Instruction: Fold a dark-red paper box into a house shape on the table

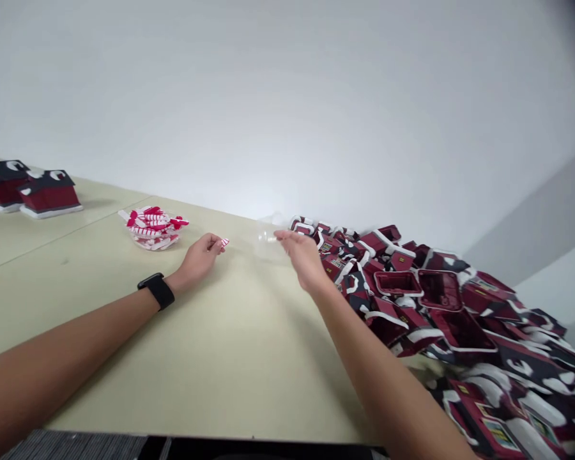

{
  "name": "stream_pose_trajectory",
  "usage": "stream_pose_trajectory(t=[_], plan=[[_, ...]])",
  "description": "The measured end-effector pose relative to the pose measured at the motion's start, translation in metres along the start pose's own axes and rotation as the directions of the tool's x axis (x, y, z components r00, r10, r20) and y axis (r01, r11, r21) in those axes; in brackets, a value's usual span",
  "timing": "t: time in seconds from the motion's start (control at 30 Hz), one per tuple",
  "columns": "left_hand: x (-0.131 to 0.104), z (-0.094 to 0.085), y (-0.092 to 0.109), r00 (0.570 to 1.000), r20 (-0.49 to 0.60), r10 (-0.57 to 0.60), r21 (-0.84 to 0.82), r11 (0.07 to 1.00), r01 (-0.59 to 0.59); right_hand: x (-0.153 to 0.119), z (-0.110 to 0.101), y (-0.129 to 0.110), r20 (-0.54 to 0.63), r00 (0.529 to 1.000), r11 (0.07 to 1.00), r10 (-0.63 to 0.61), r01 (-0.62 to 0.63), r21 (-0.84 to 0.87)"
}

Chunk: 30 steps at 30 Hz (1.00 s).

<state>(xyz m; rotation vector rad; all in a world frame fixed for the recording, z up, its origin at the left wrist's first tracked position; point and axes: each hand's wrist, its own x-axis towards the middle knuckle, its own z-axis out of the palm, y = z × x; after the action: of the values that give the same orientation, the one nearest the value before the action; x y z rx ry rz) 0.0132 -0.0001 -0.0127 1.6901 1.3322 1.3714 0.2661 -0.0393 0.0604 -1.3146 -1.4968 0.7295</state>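
Observation:
My left hand [199,260], with a dark watch on its wrist, pinches a small red-and-white striped piece [225,243] just above the table. Left of it, a clear bowl [146,244] is heaped with striped pieces [153,220] of the same colours. My right hand [305,255] is closed at the fingertips beside a clear, see-through container [263,246]. A small pale thing shows at those fingertips, too blurred to name. Whether the fingers are inside the container or in front of it, I cannot tell.
A large pile of dark red toy houses [412,300] with white trim covers the right side, several lying open and hollow. Two houses [50,191] with dark roofs stand upright at the far left. A white wall [268,96] rises behind the pale yellow table [211,370].

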Motion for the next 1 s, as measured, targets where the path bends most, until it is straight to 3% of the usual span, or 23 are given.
stream_pose_trajectory(t=[0.07,0.13,0.2,0.3,0.57,0.7,0.8,0.9,1.0], plan=[[0.000,0.001,0.002,0.999,0.006,0.037,-0.010,0.999,-0.037,-0.032,0.004,0.005,-0.018,0.988,0.981,-0.155,0.152,-0.123],[-0.001,0.001,0.005,0.997,0.010,0.073,0.021,0.997,-0.073,-0.057,0.009,0.010,0.033,0.942,0.888,-0.334,0.326,-0.323],[-0.002,0.001,0.009,0.994,0.029,0.105,0.060,0.993,-0.106,-0.074,0.014,0.013,0.119,0.911,0.782,-0.395,0.402,-0.476],[-0.006,0.000,0.015,0.991,0.067,0.115,0.088,0.989,-0.121,-0.086,0.020,0.014,0.224,0.904,0.702,-0.365,0.425,-0.571],[-0.009,0.000,0.023,0.989,0.075,0.131,0.158,0.977,-0.141,-0.092,0.015,0.015,0.272,0.918,0.702,-0.290,0.397,-0.591],[-0.009,0.000,0.023,0.991,0.053,0.120,0.143,0.982,-0.127,-0.090,0.015,0.018,0.219,0.937,0.749,-0.270,0.348,-0.564],[-0.009,0.000,0.023,0.987,0.085,0.136,0.160,0.976,-0.148,-0.084,0.009,0.016,0.131,0.922,0.771,-0.365,0.378,-0.512],[-0.009,0.000,0.023,0.985,0.106,0.137,0.151,0.977,-0.152,-0.074,-0.016,0.010,-0.037,0.891,0.744,-0.452,0.353,-0.567],[-0.008,0.000,0.022,0.983,0.108,0.148,0.156,0.974,-0.164,-0.063,-0.059,0.007,-0.204,0.891,0.741,-0.405,0.189,-0.645]])
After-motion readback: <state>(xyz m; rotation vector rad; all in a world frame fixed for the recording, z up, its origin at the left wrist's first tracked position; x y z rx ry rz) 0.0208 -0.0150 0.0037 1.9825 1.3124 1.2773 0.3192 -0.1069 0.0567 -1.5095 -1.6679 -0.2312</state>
